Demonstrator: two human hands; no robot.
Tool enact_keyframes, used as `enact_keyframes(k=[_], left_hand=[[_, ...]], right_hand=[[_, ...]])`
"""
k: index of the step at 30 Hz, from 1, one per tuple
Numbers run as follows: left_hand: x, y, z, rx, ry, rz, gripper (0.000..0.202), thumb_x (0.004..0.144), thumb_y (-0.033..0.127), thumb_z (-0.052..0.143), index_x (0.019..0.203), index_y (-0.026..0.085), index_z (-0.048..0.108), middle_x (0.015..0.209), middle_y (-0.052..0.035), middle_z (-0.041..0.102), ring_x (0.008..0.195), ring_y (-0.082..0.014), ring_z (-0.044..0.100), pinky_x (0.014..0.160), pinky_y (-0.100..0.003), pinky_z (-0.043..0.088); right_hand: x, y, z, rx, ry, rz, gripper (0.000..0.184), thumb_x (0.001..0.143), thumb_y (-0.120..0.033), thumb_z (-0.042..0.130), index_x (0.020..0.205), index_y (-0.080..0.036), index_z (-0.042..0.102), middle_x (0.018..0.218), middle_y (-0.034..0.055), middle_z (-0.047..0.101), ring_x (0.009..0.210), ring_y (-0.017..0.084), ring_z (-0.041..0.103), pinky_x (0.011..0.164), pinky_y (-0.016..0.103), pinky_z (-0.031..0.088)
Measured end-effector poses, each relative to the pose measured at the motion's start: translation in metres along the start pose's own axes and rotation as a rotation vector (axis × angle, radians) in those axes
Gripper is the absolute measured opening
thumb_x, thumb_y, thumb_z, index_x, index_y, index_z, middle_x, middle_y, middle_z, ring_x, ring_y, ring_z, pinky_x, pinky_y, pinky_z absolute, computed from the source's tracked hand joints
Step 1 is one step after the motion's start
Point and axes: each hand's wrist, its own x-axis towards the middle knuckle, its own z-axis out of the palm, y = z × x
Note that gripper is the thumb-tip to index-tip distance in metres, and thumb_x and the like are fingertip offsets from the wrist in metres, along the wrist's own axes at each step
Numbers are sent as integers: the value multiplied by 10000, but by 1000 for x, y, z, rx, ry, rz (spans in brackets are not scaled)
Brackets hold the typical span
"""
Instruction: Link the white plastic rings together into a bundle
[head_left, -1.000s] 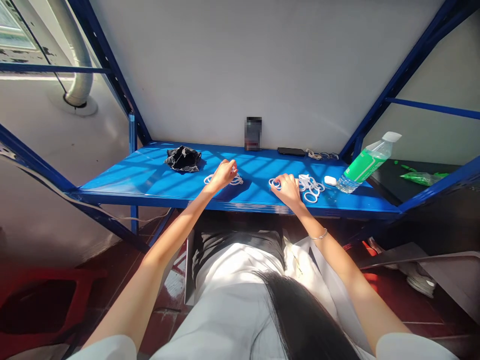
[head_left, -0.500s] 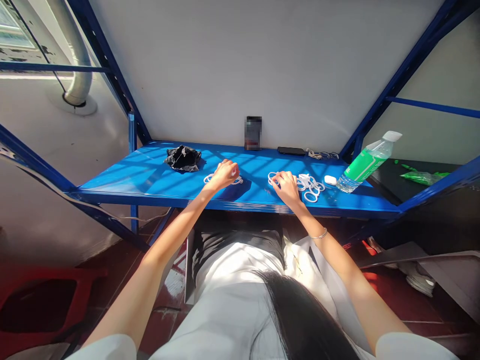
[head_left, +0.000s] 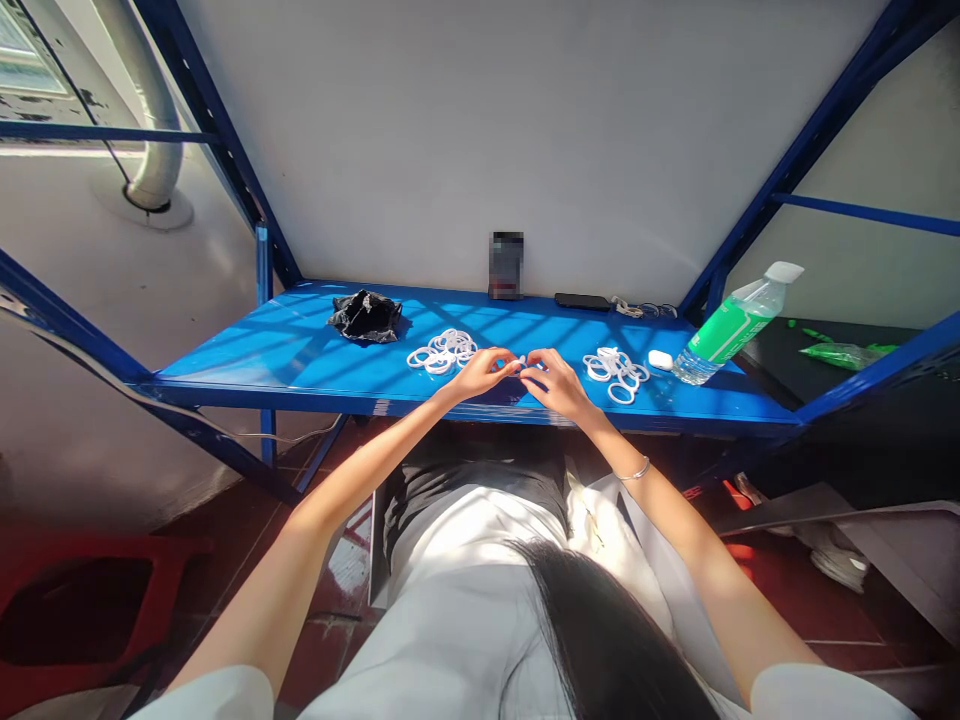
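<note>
My left hand and my right hand meet above the front part of the blue table, fingertips almost touching. Both are closed in a pinch on a white ring, largely covered by the fingers. Just left of my left hand lies a pile of white rings. A second group of white rings, more loosely spread, lies to the right of my right hand.
A crumpled black bag sits at the table's left. Along the back are a phone-like upright device, a flat black device and a coiled cable. To the right stand a small white case and a green-labelled bottle.
My left hand has moved right and toward me, off the left pile. My right hand has shifted slightly left, and the ring beside it has left the tabletop. Both hands now meet.
</note>
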Motion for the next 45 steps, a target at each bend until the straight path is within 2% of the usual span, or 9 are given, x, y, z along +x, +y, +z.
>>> enact_keyframes(k=[6,9,12,18,22,28,31,36,45], left_hand=[[-3,2,4,-217,-69,-41,538,872,663,549,821,136,643,724,-47,675,723,-165,644,723,-270,494],[-5,1,7,-259,-110,-56,528,876,656,545,819,138,627,723,-42,670,721,-164,645,723,-272,495],[-5,-1,9,-274,-136,-79,517,879,653,540,821,144,608,733,-34,664,721,-156,634,719,-269,487],[-4,1,8,-288,-199,-94,539,845,684,560,839,147,591,677,-17,634,674,-141,604,720,-276,472],[-6,6,7,-274,-241,-104,533,837,683,567,827,150,571,653,0,596,634,-122,556,653,-251,432],[-7,12,7,-185,-276,-83,545,835,680,543,746,143,569,606,26,482,568,-94,425,540,-227,314],[-7,12,8,-122,-290,-55,565,840,681,525,678,142,569,588,27,428,555,-89,371,525,-238,278],[-6,14,7,-146,-320,0,655,832,732,492,508,169,408,544,14,373,593,-108,359,561,-257,322],[-3,9,13,-263,-282,-21,675,815,723,530,449,187,343,526,17,332,621,-129,380,577,-270,369]], right_hand=[[1,-3,-3,255,-48,69,164,960,-295,511,923,-223,654,1066,83,660,992,225,624,855,355,487],[4,-7,-6,444,-81,173,181,944,-339,529,876,-214,640,910,53,693,843,195,626,772,318,475],[6,-9,-6,614,-116,308,234,910,-425,570,827,-212,620,858,39,702,758,178,600,718,306,460],[8,-1,1,982,-146,481,372,821,-562,646,784,-225,494,717,-3,593,705,167,581,664,303,461],[8,1,3,1047,-166,572,376,812,-550,665,838,-232,467,635,-41,511,604,140,504,574,285,404],[9,-2,3,1154,-230,533,409,800,-590,666,858,-221,499,721,-31,544,629,119,505,589,269,422],[10,-2,3,1114,-275,507,461,797,-645,644,790,-214,481,670,-48,480,601,101,441,561,248,373],[14,-7,0,1037,-300,460,566,808,-753,539,672,-217,418,629,-50,352,585,106,333,548,271,309],[15,-14,-8,972,-320,460,628,854,-797,412,584,-232,360,570,-34,292,573,128,259,557,321,308]])
